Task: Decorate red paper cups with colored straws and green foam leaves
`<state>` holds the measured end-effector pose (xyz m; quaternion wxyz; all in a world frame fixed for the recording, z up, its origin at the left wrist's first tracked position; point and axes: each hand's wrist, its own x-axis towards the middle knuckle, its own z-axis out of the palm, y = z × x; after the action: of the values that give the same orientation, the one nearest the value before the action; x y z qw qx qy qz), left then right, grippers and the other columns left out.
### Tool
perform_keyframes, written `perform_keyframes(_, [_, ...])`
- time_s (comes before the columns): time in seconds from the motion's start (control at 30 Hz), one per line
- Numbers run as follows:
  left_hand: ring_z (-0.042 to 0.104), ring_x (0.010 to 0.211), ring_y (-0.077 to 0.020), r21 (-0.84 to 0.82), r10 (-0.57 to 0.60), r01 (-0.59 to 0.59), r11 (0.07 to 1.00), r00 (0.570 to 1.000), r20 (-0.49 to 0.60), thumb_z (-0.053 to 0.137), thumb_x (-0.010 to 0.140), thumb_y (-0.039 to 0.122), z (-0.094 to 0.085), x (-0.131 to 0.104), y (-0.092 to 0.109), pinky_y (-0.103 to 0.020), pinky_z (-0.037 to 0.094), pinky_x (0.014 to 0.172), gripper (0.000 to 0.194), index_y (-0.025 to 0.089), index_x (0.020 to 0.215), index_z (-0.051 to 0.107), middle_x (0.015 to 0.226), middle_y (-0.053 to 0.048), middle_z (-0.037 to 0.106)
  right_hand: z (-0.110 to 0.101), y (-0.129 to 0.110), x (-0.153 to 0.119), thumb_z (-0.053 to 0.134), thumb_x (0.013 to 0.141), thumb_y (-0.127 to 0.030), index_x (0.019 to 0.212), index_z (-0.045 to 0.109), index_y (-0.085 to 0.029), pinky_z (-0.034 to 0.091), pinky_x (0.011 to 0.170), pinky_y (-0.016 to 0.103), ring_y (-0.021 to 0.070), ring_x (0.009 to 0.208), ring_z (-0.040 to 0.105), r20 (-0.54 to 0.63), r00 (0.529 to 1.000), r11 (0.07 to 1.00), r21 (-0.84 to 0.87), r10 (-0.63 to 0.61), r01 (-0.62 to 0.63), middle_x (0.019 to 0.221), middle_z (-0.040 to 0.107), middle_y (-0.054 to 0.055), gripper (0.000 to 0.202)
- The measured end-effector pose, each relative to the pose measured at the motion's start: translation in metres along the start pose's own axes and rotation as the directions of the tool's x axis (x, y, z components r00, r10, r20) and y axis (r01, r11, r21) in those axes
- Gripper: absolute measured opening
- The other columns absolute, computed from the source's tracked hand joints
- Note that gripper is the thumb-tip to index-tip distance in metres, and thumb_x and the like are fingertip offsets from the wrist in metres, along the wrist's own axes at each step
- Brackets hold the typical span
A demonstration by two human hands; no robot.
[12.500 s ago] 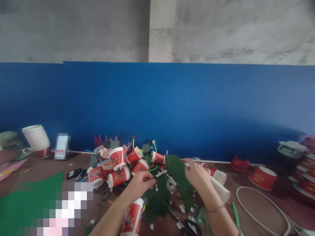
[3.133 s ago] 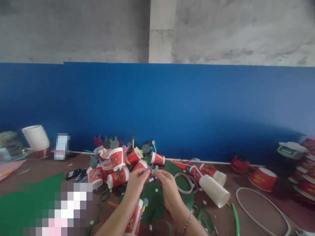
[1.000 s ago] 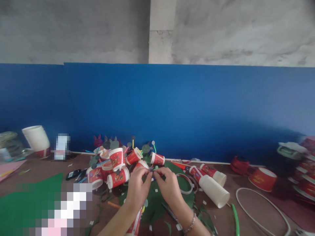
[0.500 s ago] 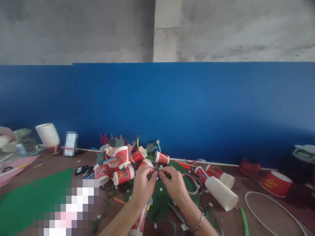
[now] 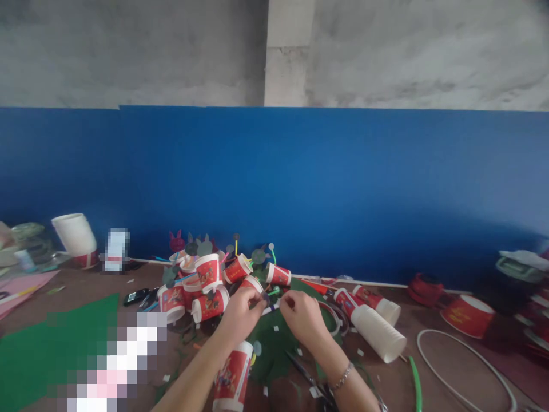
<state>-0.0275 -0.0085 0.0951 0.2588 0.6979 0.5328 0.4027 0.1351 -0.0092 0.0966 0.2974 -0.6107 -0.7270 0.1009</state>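
My left hand is closed in a pinch, with the edge of a small dark piece showing at its fingertips. Apart from it, my right hand has its fingers curled together; what they hold, if anything, is hidden. Between the hands lie a green straw piece and a white-and-purple stick. Red paper cups with straws and paper discs are heaped just beyond my left hand. Another red cup lies below my left wrist. Under my right forearm are scissors.
Stacked white cups lie to the right, near a red bowl and a pale hoop. Green sheet covers the left side. A white stack of cups leans at the far left. Blue wall panel stands behind.
My hands, together at the fingertips before, have drawn apart. The view has turned slightly right, so the table's things sit a little further left.
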Motion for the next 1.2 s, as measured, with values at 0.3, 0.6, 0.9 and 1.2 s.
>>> perform_keyframes(0.3, [0.061, 0.064, -0.0185, 0.066, -0.033, 0.022, 0.998, 0.985, 0.172, 0.055, 0.072, 0.026, -0.017, 0.004, -0.013, -0.025, 0.04, 0.058, 0.016, 0.016, 0.065, 0.066, 0.063, -0.002, 0.067, 0.007, 0.0, -0.005, 0.052, 0.07, -0.009, 0.096, 0.067, -0.018, 0.042, 0.076, 0.031, 0.0221, 0.084, 0.064, 0.13, 0.987, 0.983, 0.171, -0.096, 0.073, 0.088, 0.071, 0.007, 0.032])
perform_keyframes(0.6, [0.065, 0.072, -0.0213, 0.214, -0.122, 0.077, 0.974, 0.972, 0.202, 0.057, 0.072, 0.025, -0.031, 0.002, -0.015, -0.026, 0.043, 0.062, 0.011, 0.02, 0.069, 0.066, 0.07, -0.003, 0.07, 0.011, -0.013, -0.008, 0.051, 0.071, -0.014, 0.072, 0.067, -0.018, 0.043, 0.065, 0.026, 0.0182, 0.069, 0.061, 0.068, 0.995, 0.937, 0.345, -0.074, 0.046, 0.071, 0.068, 0.003, 0.017])
perform_keyframes(0.9, [0.063, 0.075, -0.0307, 0.352, -0.331, 0.28, 0.893, 0.939, 0.091, 0.061, 0.056, 0.01, -0.033, 0.002, -0.044, -0.037, 0.042, 0.068, 0.022, 0.022, 0.06, 0.044, 0.06, -0.002, 0.058, 0.018, -0.001, -0.002, 0.05, 0.065, -0.014, 0.065, 0.065, -0.018, 0.037, 0.055, 0.022, 0.0151, 0.058, 0.055, 0.098, 0.995, 0.942, 0.331, 0.019, -0.051, 0.059, 0.061, -0.001, 0.015])
perform_keyframes(1.2, [0.057, 0.052, -0.0142, -0.085, -0.277, 0.345, 0.935, 0.858, 0.432, 0.059, 0.057, 0.012, -0.033, 0.002, -0.027, -0.025, 0.046, 0.05, 0.025, 0.023, 0.077, 0.047, 0.059, 0.009, 0.05, 0.026, 0.011, 0.005, 0.053, 0.059, -0.013, 0.06, 0.062, -0.016, 0.041, 0.054, 0.022, 0.0145, 0.055, 0.059, 0.216, 0.971, 0.775, 0.595, 0.099, -0.211, 0.054, 0.063, -0.001, 0.01])
